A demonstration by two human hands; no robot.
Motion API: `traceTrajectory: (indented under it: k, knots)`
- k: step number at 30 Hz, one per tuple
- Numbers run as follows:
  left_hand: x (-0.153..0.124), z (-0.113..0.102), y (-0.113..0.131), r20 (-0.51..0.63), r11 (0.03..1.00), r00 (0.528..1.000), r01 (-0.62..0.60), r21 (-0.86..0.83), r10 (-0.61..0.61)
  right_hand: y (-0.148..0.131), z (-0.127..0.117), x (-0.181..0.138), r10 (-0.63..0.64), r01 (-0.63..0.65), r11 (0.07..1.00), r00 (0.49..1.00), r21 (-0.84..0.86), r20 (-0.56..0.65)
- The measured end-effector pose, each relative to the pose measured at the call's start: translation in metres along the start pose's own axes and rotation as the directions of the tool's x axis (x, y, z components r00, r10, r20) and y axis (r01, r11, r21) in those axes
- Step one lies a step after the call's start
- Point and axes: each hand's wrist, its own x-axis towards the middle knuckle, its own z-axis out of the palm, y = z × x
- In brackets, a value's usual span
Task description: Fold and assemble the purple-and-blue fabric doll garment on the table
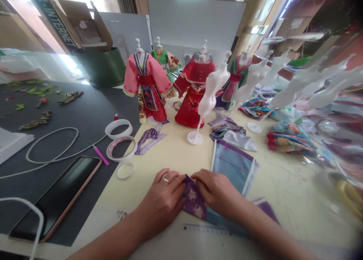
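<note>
Bright window daylight from behind, glare upper left, smeared, warped right edge

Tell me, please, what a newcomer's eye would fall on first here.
Small dress forms in the middle of the cream table stand out: one in a pink robe, one in a red gown, and a bare white dress form in front. Nearest the camera, the left hand and right hand pinch a purple flowered cloth.
</note>
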Motion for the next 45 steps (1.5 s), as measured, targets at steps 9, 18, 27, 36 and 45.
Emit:
traceTrajectory:
  k: [9,18,27,36,45]
  knots:
    - [0.002,-0.003,0.002,0.067,0.999,0.998,-0.009,0.039,0.006,0.009,-0.011,-0.006,0.068,-0.071,0.996,0.996,0.047,0.059]
    - [0.002,-0.002,0.002,0.082,0.998,0.997,-0.023,0.061,0.018,0.01,-0.011,-0.015,0.048,-0.048,0.999,0.996,-0.013,0.072]
    - [0.004,-0.002,0.003,0.066,0.998,0.998,-0.021,0.057,0.017,0.008,-0.002,-0.027,0.029,-0.028,0.999,0.999,-0.035,0.025]
    - [0.003,-0.001,0.002,0.051,0.996,0.998,-0.044,0.077,0.04,0.011,0.008,-0.038,-0.058,0.053,0.993,0.997,-0.101,-0.045]
    - [0.002,0.0,0.002,0.042,0.997,0.999,-0.036,0.074,0.033,0.01,0.01,-0.043,-0.115,0.109,0.975,0.993,-0.191,-0.024]
